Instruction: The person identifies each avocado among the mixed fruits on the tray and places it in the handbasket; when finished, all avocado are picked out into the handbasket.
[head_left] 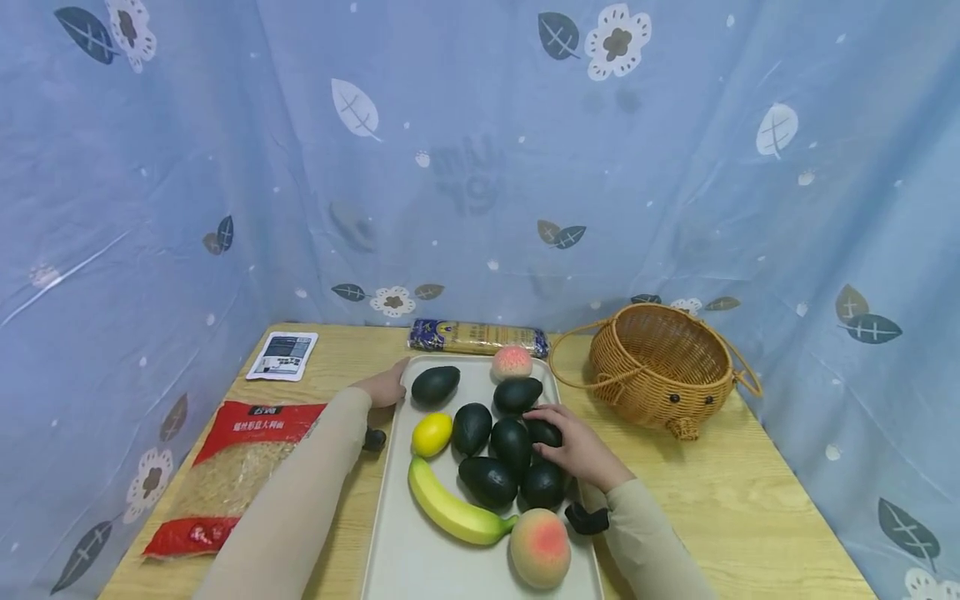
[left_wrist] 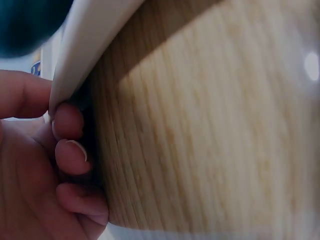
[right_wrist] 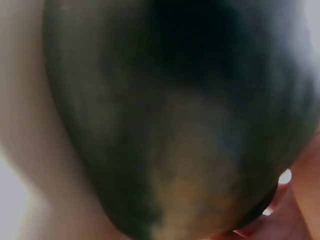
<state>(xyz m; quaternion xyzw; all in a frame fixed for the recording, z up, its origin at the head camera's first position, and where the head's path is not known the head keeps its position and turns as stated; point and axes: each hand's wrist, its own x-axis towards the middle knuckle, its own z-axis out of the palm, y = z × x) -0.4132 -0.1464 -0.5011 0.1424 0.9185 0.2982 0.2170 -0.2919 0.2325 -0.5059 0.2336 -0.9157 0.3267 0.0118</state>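
Note:
My left hand point(head_left: 384, 386) grips the white tray point(head_left: 480, 583) at its far left rim. In the left wrist view the thumb lies on one side of the tray's rim point(left_wrist: 82, 45) and curled fingers point(left_wrist: 73, 156) on the other. At the tray's right side my right hand point(head_left: 577, 442) holds a dark avocado point(head_left: 542, 431), fingers and thumb bent around it. Several other avocados point(head_left: 487, 482) lie close by, with a lemon point(head_left: 432, 435), a banana point(head_left: 457, 510), a large peach point(head_left: 541, 547) and a smaller peach point(head_left: 512, 363). A blurred avocado point(right_wrist: 165, 115) fills the right wrist view.
A wicker basket point(head_left: 622, 392) with handles stands right of the tray. Behind the tray lies a long pasta pack point(head_left: 487, 337). At left are a red-and-clear pasta bag point(head_left: 232, 467) and a small white packet point(head_left: 283, 356). Blue curtains point(head_left: 465, 167) surround the wooden table point(head_left: 720, 500).

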